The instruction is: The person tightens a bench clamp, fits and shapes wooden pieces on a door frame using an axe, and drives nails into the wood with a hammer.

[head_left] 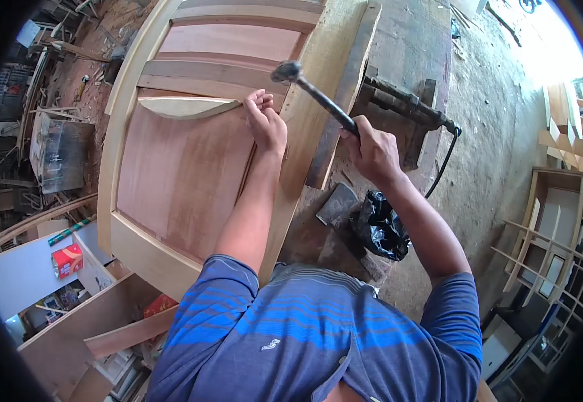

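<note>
My right hand [375,153] is wrapped round the dark handle of a hammer [323,100]. The hammer's metal head is raised above the wooden panelled door [184,174], up and to the right of my left hand [266,125]. That left hand rests at the door's inner frame edge, with its fingers curled together; whatever they pinch, if anything, is too small to make out. Just left of its fingertips lies a pale curved piece of wood [187,107], its straight edge along the door's cross rail. Several slats and panels make up the upper door.
Right of the door, a clamp [405,100] with a long screw sits on the workbench [415,33]. A black plastic bag [382,228] lies close to my right forearm. Wooden frames [553,221] stand at the far right; a red box [67,260] and wood scraps are at left.
</note>
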`<state>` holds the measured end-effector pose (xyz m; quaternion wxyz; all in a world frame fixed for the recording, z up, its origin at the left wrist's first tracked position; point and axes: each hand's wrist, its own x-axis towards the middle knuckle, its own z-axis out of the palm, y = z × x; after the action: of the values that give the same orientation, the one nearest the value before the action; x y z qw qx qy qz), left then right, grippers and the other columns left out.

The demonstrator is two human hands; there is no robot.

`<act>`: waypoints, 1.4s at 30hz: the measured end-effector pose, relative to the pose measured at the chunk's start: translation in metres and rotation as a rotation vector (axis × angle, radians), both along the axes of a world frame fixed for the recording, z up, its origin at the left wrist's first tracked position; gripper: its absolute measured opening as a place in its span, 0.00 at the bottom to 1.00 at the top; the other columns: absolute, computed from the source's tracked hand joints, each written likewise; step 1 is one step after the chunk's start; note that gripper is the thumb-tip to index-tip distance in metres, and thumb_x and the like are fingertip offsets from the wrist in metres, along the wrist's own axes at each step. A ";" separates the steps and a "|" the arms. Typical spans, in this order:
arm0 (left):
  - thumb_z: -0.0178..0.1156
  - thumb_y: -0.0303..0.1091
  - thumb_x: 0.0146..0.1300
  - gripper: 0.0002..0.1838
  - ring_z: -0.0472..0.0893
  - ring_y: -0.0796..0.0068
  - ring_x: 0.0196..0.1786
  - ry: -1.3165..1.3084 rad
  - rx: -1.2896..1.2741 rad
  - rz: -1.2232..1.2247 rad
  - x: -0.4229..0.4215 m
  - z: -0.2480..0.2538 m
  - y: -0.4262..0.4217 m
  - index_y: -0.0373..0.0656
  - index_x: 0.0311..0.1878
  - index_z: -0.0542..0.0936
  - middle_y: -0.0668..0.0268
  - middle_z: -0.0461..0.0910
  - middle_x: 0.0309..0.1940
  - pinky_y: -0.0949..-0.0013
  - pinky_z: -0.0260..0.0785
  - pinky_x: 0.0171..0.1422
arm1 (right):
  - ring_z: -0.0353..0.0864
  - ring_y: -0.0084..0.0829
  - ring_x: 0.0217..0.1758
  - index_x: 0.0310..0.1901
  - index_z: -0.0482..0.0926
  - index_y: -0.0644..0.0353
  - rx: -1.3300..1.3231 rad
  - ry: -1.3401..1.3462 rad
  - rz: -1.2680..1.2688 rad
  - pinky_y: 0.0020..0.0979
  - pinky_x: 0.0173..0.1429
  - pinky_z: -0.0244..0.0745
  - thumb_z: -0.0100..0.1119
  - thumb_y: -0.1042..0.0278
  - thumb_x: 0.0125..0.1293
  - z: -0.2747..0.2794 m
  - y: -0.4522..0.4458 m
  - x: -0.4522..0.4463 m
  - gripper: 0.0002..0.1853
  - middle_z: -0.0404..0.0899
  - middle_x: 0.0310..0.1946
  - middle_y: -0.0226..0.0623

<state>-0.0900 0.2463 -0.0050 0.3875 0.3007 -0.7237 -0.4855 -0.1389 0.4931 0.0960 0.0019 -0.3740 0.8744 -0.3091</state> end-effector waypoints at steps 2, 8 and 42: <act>0.47 0.13 0.72 0.20 0.85 0.64 0.50 0.023 0.022 -0.018 0.002 -0.009 -0.003 0.35 0.63 0.77 0.57 0.85 0.48 0.59 0.80 0.61 | 0.89 0.57 0.31 0.47 0.77 0.57 0.313 -0.028 0.027 0.55 0.36 0.81 0.60 0.44 0.82 0.003 -0.004 -0.002 0.21 0.85 0.24 0.49; 0.47 0.13 0.70 0.17 0.85 0.65 0.47 0.049 -0.032 -0.013 0.001 -0.002 -0.003 0.34 0.58 0.76 0.57 0.85 0.47 0.62 0.81 0.59 | 0.89 0.55 0.29 0.46 0.75 0.56 0.123 0.064 0.030 0.56 0.34 0.80 0.58 0.43 0.84 -0.006 0.003 -0.004 0.21 0.85 0.23 0.47; 0.71 0.29 0.70 0.04 0.86 0.51 0.48 -0.430 -0.555 -0.353 0.117 0.048 0.040 0.44 0.46 0.87 0.58 0.85 0.43 0.51 0.82 0.53 | 0.88 0.54 0.28 0.45 0.76 0.55 0.404 0.046 0.067 0.54 0.34 0.80 0.61 0.43 0.82 0.012 0.008 -0.009 0.20 0.84 0.22 0.46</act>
<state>0.0268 0.2862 0.0434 0.2041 0.1503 -0.9328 -0.2562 -0.1478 0.5012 0.1076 0.0674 -0.4019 0.9055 -0.1185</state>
